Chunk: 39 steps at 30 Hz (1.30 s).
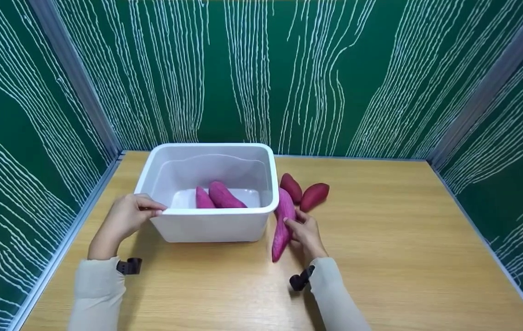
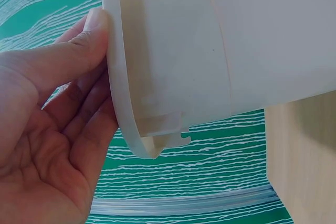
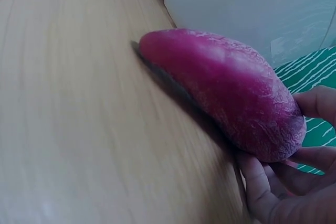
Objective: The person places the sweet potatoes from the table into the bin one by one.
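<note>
A white plastic bin stands on the table. My left hand pinches its rim at the near left corner, thumb on one side and fingers on the other; the left wrist view shows this grip on the rim closely. To the right of the bin, my right hand holds a long purple sweet potato between thumb and fingers. In the right wrist view this sweet potato lies low over the table. Inside the bin are two purple sweet potatoes, one larger and one partly hidden.
Two darker red sweet potatoes, one near the bin and another to its right, lie beyond my right hand. Green panels with white wavy lines border the wooden table at the back and sides. Each wrist wears a black strap.
</note>
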Tool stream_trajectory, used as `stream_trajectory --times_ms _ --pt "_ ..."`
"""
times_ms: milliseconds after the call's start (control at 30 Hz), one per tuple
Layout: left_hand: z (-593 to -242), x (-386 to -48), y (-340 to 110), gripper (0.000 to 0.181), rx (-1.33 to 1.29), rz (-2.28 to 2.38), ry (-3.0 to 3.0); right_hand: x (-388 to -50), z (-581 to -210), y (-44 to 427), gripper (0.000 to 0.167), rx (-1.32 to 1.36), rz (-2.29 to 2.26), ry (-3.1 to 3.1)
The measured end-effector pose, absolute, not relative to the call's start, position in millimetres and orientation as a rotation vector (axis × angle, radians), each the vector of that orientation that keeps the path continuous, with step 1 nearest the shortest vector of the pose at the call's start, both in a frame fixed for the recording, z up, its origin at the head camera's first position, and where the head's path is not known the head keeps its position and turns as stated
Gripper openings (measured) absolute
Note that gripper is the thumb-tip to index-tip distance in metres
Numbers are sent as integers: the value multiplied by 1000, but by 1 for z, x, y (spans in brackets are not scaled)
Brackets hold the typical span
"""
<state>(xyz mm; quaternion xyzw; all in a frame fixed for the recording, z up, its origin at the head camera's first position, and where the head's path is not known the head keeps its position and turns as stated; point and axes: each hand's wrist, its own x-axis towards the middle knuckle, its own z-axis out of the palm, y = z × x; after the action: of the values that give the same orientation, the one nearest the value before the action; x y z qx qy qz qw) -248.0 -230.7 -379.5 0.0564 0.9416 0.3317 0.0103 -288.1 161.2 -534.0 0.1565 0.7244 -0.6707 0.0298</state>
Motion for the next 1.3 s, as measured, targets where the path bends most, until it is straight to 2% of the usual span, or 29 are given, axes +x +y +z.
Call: stream_trajectory --times_ms 567,1067,1300 --pt "-383 -251 -232 15 253 1007 3009 -290 -531 163 61 516 -2065 2188" --pt "-381 -250 -232 18 174 1028 2938 -287 -514 169 63 552 -2123 2072" --pt "-380 -250 -231 19 152 1056 2907 -293 -522 180 72 464 -2144 2074"
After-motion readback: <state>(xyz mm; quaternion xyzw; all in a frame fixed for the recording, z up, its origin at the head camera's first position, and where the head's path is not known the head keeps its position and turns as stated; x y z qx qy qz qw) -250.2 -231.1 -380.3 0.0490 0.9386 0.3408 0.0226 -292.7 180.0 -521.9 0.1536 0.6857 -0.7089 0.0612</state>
